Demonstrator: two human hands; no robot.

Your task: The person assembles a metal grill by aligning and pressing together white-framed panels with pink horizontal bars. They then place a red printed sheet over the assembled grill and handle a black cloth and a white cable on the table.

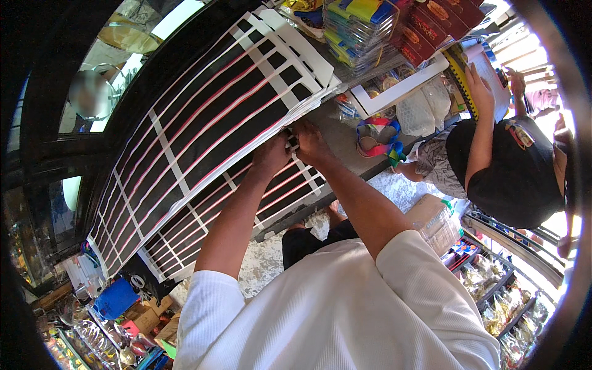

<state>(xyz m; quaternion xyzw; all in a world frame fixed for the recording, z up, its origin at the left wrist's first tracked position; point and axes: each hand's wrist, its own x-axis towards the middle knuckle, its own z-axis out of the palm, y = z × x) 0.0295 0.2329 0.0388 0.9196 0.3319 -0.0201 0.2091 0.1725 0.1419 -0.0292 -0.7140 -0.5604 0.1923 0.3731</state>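
A big stack of printed sheets (209, 117), black panels with white borders and red stripes, lies across a grey counter (345, 145). My left hand (271, 154) and my right hand (310, 143) meet at the sheets' near edge. Between them sits a small black and white thing (291, 141); both hands close on it, and the fingers hide most of it. Another striped sheet (216, 216) hangs lower, beneath my left forearm.
A person in a black cap (512, 172) leans on the counter at right, one hand on a paper (487, 74). Coloured lanyards (379, 139), a white frame (401, 86), stacked packets (357, 31) and red boxes (438, 18) crowd the counter. Shelves of goods stand at lower left and lower right.
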